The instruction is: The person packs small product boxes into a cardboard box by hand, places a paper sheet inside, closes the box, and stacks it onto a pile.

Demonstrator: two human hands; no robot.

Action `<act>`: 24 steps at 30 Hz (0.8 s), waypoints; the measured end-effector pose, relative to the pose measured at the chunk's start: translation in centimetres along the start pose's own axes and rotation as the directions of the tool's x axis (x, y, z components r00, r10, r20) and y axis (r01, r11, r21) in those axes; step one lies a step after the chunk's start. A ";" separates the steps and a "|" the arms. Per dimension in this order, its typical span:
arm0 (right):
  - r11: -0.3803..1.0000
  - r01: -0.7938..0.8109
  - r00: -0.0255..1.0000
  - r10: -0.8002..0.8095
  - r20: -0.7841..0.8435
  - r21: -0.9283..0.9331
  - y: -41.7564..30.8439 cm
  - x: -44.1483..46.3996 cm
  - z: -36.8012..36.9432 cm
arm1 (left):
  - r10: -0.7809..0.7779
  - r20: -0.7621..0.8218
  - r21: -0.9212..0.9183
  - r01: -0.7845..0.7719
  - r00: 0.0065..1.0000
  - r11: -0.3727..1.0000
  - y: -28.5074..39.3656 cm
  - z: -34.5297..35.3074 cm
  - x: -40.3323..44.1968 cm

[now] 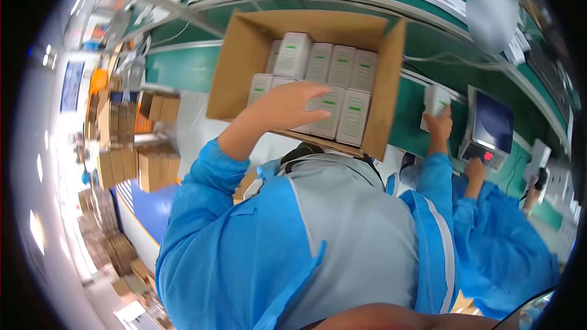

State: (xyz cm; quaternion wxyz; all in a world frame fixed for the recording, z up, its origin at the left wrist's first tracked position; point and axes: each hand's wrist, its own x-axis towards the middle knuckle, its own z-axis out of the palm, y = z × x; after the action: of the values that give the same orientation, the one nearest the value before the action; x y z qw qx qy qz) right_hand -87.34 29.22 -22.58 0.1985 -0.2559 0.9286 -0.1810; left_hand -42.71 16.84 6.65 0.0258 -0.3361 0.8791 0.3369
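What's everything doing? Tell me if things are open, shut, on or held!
Big cardboard box: open, partly filled.
White boxes inside: in rows, one sticking up higher.
Left hand: open, over the near row; can't tell if it's touching.
Right hand: closed around a box.
Separate white box: held, outside the big box.
Scale: on, red display lit.

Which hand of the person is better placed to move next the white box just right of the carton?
Probably the right hand: its thumb and fingers grip that white box. The left hand is spread over the boxes inside the open carton; whether it touches them is unclear.
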 end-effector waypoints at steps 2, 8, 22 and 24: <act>0.761 0.321 0.931 -0.145 -0.334 0.564 -1.0 0.3 -0.1 | -0.008 -0.031 -0.189 0.002 0.999 0.982 0.6 -0.5 0.0; 0.495 0.762 0.618 -0.364 -0.697 0.417 -17.7 -18.1 -11.2 | 0.196 -0.465 -0.627 -0.477 0.863 0.616 4.2 1.0 2.4; 0.451 0.821 0.536 -0.820 -0.199 0.351 -16.0 -25.1 -11.8 | -0.337 -0.293 -0.796 -0.032 0.895 0.605 -35.6 -0.1 9.1; 0.434 0.821 0.539 -0.804 -0.253 0.370 -15.3 -25.0 -10.7 | -0.530 -0.242 -0.903 0.012 0.813 0.430 -34.9 -1.3 9.3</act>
State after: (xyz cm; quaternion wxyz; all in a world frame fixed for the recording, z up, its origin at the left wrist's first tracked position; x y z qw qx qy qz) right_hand -66.33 33.14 0.21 0.1223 -0.6132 0.6256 -0.4666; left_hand -28.43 -8.37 -14.89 -0.3177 -0.5176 0.4881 0.6268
